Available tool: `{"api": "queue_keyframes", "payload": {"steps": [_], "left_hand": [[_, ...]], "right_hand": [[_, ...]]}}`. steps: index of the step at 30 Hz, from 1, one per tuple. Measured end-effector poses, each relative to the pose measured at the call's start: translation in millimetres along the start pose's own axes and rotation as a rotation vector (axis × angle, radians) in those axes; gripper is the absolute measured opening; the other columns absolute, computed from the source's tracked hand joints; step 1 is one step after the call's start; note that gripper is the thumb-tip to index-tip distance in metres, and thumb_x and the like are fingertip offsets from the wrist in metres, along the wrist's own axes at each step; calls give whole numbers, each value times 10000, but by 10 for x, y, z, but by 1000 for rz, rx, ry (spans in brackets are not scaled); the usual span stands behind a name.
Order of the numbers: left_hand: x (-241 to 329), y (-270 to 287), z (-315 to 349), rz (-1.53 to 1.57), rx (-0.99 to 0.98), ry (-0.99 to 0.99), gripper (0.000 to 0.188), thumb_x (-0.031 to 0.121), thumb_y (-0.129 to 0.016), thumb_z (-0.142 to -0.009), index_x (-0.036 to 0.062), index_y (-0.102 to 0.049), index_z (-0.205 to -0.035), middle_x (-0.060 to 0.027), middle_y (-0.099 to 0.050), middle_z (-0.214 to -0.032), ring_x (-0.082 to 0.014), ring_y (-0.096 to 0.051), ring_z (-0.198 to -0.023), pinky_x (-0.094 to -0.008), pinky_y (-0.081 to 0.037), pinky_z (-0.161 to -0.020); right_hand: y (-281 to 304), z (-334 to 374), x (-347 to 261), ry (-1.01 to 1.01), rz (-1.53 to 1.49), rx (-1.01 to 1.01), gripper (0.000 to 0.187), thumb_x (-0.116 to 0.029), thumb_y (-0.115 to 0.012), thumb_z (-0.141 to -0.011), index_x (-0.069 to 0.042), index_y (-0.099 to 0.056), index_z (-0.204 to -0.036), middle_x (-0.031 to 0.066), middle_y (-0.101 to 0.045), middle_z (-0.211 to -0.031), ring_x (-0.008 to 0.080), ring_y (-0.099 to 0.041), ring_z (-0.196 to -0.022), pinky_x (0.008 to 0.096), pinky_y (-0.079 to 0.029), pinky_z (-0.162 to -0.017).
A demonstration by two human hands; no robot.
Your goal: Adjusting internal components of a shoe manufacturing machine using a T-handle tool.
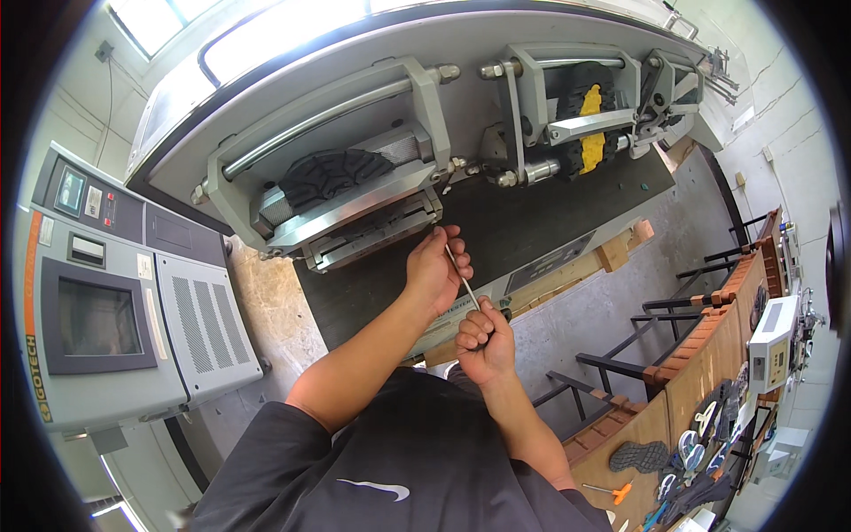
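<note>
A driver with a long, thin metal shaft (pixel 468 288) runs between my two hands. My right hand (pixel 485 337) is closed around its lower end, so most of the handle is hidden. Further up, my left hand (pixel 433 270) has its fingers round the shaft near the tip. That tip meets the lower right corner of a metal clamp (pixel 381 235), though my fingers partly cover the contact. Above, a black shoe sole (pixel 332 175) is held in the left clamp frame of the grey machine (pixel 355 97).
A second clamp to the right holds a black and yellow sole (pixel 591 129). On the left stands a grey control cabinet (pixel 106 310) with a screen. A wooden bench (pixel 638 434) at lower right carries soles, sandals and an orange-handled tool (pixel 622 493). Black metal legs jut beside it.
</note>
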State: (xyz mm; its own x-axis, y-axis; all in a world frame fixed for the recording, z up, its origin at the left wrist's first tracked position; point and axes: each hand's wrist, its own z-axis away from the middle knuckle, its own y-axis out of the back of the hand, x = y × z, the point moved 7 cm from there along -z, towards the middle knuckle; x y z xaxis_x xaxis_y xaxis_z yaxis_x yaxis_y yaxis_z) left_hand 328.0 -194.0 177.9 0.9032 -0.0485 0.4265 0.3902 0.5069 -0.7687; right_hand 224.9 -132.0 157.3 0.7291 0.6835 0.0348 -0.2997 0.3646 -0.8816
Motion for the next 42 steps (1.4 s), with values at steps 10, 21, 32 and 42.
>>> {"api": "queue_keyframes", "payload": {"steps": [10,21,32,42], "left_hand": [[-22,-6,-17,37,39,9,179,246,-387,-951,93,-462,-895,11,-389,-626,-76,-319,-480,-232,-273,-438],[9,-74,0,133,90,60,226,265,-338,-962,103,-479,-891,17,-376,-610,-75,-297,-473,-225,-247,-418],[-89,-63,-68,204,18,3,219,301,-360,-952,133,-497,-918,57,-299,-568,-53,-216,-446,-202,-166,-378],[-79,-54,-92,245,-69,22,245,317,-353,-954,118,-488,-912,51,-300,-578,-55,-220,-459,-197,-176,-380]], "right_hand": [[-75,57,-61,136,192,-23,16,-136,-480,-886,-146,-492,-881,-50,-353,-573,75,-354,-494,236,-345,-487],[-791,338,-255,802,2249,-461,235,22,-582,-748,-34,-531,-970,130,-555,-767,287,-559,-647,320,-469,-602],[232,294,-116,444,257,148,669,-599,-399,-852,-29,-462,-1197,83,-528,-953,211,-521,-863,310,-430,-776],[-172,212,130,-52,-87,-86,509,-482,-488,-861,-54,-505,-1137,-6,-570,-773,133,-536,-700,246,-464,-611]]}}
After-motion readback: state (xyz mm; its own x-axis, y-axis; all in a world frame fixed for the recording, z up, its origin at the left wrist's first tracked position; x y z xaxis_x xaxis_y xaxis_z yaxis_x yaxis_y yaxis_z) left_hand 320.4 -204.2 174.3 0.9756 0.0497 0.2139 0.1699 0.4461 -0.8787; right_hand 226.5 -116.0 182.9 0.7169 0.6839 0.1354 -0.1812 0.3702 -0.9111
